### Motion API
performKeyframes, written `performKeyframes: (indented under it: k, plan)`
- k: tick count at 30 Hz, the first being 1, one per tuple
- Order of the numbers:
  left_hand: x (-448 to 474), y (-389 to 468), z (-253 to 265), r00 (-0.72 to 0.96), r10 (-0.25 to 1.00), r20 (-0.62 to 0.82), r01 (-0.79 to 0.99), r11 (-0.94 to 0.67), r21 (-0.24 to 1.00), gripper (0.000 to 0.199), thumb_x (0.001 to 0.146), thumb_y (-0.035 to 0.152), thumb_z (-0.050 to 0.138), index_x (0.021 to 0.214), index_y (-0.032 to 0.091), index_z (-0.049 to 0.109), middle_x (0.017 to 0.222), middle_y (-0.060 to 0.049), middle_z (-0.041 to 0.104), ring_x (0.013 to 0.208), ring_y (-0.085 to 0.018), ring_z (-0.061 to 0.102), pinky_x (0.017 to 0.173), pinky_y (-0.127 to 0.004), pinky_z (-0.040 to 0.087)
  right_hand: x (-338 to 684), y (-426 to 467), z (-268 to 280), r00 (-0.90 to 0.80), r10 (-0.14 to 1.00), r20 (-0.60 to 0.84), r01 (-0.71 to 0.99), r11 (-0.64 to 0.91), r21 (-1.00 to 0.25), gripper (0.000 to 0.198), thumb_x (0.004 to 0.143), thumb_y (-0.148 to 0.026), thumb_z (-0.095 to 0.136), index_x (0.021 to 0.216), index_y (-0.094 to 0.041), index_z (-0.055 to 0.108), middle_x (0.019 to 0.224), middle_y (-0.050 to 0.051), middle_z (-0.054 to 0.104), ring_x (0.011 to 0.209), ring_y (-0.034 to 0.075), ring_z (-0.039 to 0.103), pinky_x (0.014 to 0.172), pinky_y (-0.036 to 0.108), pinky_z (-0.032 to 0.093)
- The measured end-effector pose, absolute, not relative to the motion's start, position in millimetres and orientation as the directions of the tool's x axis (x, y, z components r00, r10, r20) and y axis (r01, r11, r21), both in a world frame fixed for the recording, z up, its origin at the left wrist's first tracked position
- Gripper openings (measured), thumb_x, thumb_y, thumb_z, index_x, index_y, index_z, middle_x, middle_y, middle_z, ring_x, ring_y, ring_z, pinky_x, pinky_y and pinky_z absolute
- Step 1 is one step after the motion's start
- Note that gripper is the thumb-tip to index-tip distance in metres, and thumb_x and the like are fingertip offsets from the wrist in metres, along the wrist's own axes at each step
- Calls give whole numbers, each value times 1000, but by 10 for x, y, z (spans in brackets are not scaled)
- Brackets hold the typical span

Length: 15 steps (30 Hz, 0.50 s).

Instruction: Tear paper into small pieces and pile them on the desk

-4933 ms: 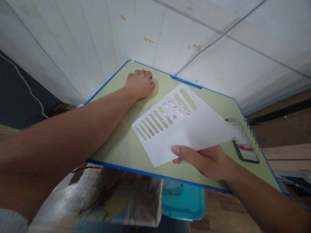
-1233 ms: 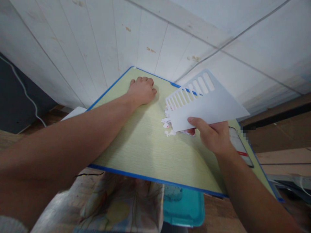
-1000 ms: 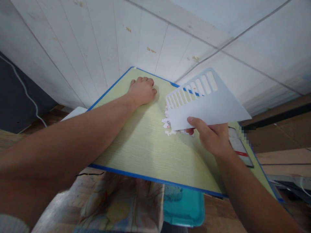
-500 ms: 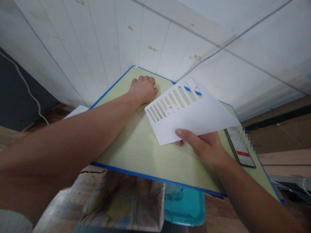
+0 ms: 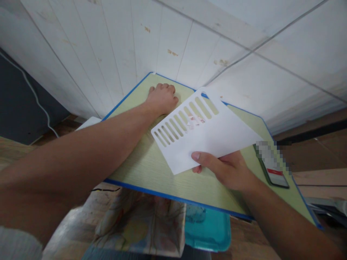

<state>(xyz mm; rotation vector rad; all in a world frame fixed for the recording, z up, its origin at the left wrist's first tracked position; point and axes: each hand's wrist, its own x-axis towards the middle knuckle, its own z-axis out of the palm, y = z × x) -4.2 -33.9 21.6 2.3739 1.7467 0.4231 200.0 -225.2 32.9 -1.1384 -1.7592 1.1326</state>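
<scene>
The right fingers [image 5: 202, 157] pinch the slotted white sheet [image 5: 206, 139] by its near edge, the left fingers [image 5: 171, 90] rest on the surface [image 5: 149, 162], spread and hold impossible to tell, and a careless flick could scatter the paper scraps [image 5: 192, 124] beyond the right fingers.

dim, soft light; phone [image 5: 272, 167] partly pixelated; edges stretched.
</scene>
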Motion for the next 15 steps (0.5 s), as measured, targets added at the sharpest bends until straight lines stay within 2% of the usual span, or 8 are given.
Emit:
performKeyframes:
  k: [3, 6, 10, 15]
  plan:
    - [-49, -252, 146, 276, 947, 162, 900, -314, 303, 58, 116, 44, 52, 166, 19, 66, 174, -20, 65, 165, -42, 52, 138, -63, 41, 2003, -2239, 331, -298, 946, 127, 286, 216, -934, 35, 107, -33, 89, 76, -24, 76, 69, 4, 81, 60, 22, 79, 59, 33, 69]
    - [-59, -160, 59, 283, 937, 204, 886, -337, 319, 64, 115, 56, 58, 171, 25, 63, 168, -17, 69, 166, -44, 53, 137, -63, 42, 1980, -2251, 322, -328, 938, 111, 260, 203, -944, 30, 107, -30, 87, 79, -23, 77, 69, 3, 81, 60, 20, 78, 58, 30, 68]
    - [-62, -131, 19, 278, 941, 193, 885, -329, 329, 76, 109, 63, 65, 175, 25, 59, 170, -18, 67, 165, -47, 51, 139, -68, 38, 1933, -2307, 336, -429, 901, 69, 229, 183, -956, 25, 106, -26, 85, 82, -22, 79, 70, 3, 81, 62, 20, 80, 60, 28, 69]
    - [-56, -175, 54, 285, 942, 177, 883, -330, 333, 78, 108, 63, 65, 176, 25, 58, 172, -19, 65, 165, -47, 49, 139, -71, 37, 1928, -2320, 358, -403, 914, 49, 229, 153, -961, 24, 105, -26, 86, 82, -21, 79, 69, 3, 80, 61, 20, 78, 57, 29, 68]
